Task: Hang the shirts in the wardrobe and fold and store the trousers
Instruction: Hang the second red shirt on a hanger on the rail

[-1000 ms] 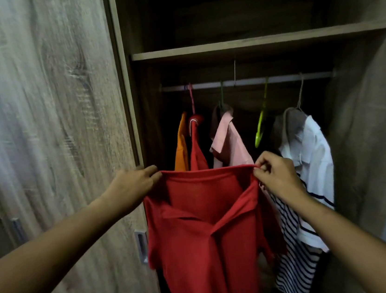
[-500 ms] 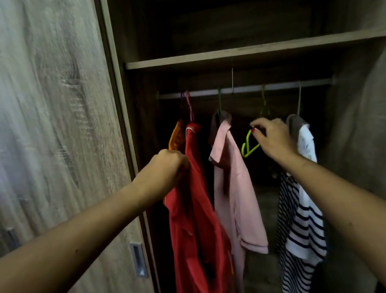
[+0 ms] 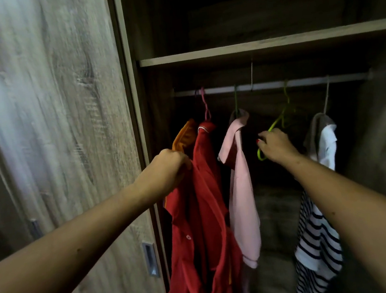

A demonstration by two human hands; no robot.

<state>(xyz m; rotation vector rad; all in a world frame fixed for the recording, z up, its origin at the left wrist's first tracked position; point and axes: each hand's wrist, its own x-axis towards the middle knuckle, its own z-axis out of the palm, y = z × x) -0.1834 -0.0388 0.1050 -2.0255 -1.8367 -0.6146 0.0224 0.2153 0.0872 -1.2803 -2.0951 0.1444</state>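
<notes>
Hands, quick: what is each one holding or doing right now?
Left hand: closed, gripping the loose red shirt.
Right hand: closed, holding the bare green hanger.

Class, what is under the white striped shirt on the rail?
Grey fabric shows at the neck of the white striped shirt; its lower part and the hanger's shoulders are covered.

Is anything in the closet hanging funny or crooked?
Yes. The green hanger hooked on the rail is bare and tilts steeply, with the right hand gripping its lower end. The red shirt droops in a bunch from the left hand, on no hanger that shows.
</notes>
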